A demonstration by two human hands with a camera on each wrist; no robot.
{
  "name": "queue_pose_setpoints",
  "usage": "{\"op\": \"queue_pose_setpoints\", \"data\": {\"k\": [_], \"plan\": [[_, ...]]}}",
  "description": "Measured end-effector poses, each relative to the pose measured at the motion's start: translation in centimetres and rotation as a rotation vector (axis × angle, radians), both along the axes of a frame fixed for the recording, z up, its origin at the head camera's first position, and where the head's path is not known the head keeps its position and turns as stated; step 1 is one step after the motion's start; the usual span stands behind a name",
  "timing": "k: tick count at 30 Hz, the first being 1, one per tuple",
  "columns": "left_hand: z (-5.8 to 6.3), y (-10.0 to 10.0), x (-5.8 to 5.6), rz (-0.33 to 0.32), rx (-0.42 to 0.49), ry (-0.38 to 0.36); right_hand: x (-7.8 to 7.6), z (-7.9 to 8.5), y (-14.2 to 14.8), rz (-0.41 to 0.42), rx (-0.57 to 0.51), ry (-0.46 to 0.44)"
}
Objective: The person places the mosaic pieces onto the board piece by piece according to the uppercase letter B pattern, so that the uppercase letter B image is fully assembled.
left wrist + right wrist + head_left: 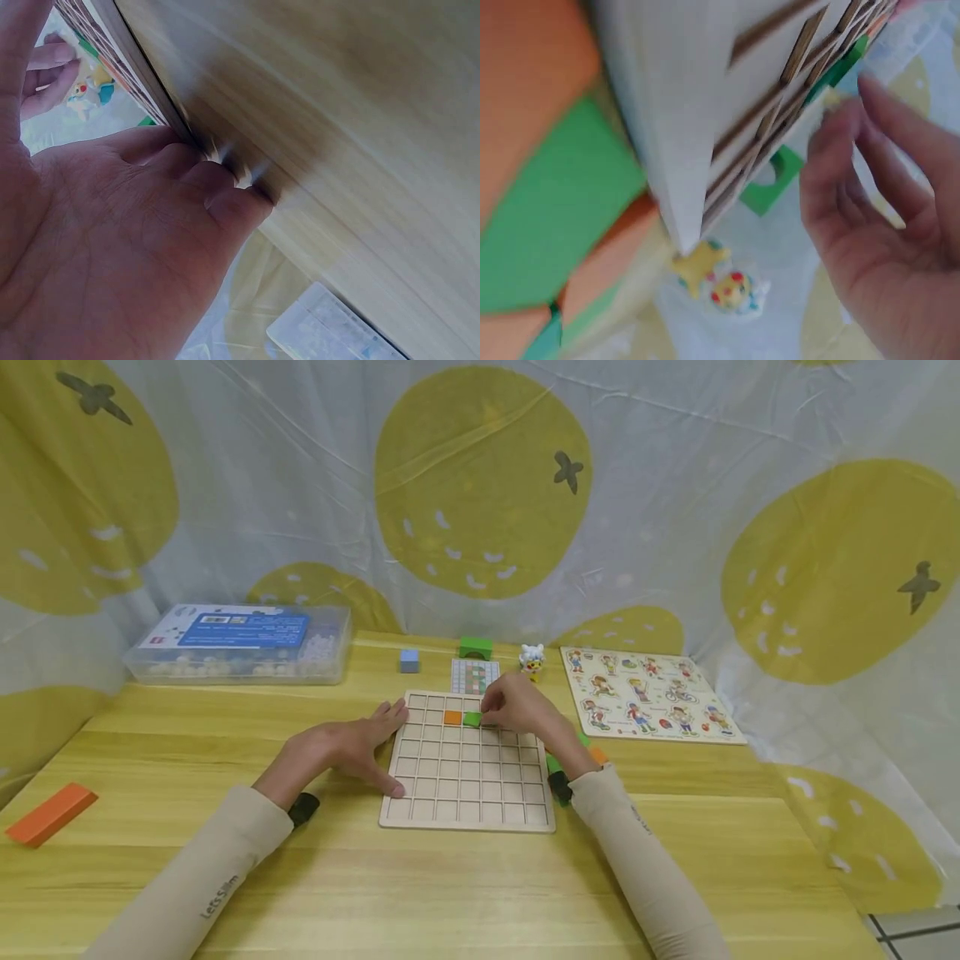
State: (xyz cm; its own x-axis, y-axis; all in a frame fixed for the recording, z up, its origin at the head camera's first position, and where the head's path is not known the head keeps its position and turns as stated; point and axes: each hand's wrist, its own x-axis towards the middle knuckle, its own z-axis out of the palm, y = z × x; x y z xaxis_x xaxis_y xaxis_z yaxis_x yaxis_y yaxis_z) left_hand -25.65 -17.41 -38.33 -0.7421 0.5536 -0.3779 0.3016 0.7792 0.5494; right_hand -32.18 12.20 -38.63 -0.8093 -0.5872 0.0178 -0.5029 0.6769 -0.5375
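A wooden grid board (459, 768) lies in front of me, with an orange block (453, 717) and a green block (472, 718) side by side in its upper cells. My right hand (517, 703) is over the board's upper right, its bent fingers and thumb pinching at a second, darker green block (823, 84) beside the first; the fingertips mostly cover it in the head view. Spread along the board's left edge is my left hand (345, 750), thumb on the lower left rim and fingers by the upper left corner. The left palm (127, 240) shows in its wrist view.
Beyond the board lie a pattern card (475, 677), a green arch block (476, 648), a blue cube (408, 661) and a small figurine (532, 660). A figure puzzle (652, 697) is at right, a plastic case (240, 645) at back left, an orange bar (51, 814) at far left.
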Motion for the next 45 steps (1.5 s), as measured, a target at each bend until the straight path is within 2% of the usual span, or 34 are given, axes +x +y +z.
{"op": "queue_pose_setpoints", "data": {"k": [6,10,14,19,25,28,31,36,40,45], "plan": [[-0.1,-0.1,0.0,0.003,0.001,-0.001,-0.3,1.0,0.9,0.086,-0.08,-0.161],[-0.3,-0.1,0.0,0.005,-0.001,0.001,-1.0,0.7,0.6,0.084,-0.099,-0.228],[-0.3,-0.1,0.0,0.003,0.003,0.0,-1.6,0.1,-0.1,0.021,-0.08,-0.243],[-0.4,-0.1,-0.1,0.003,0.014,-0.002,-2.0,0.0,-0.7,-0.046,-0.024,-0.201],[-0.3,0.0,-0.1,0.003,0.007,-0.001,-2.2,-0.1,-0.8,-0.058,-0.003,-0.205],[-0.3,-0.1,-0.1,0.001,0.006,0.003,-2.1,0.0,-0.2,-0.042,-0.058,-0.224],[-0.4,0.0,-0.1,-0.003,0.012,0.004,-1.9,0.3,1.4,0.004,-0.171,-0.263],[-0.4,0.3,0.0,-0.005,0.013,0.004,-1.1,0.5,6.2,0.065,-0.343,-0.361],[-0.5,0.1,0.0,-0.006,0.022,0.003,-0.4,0.3,9.9,0.038,-0.331,-0.364],[-0.5,-0.1,0.0,-0.005,0.027,0.006,0.4,-0.2,13.8,0.059,-0.292,-0.344]]}}
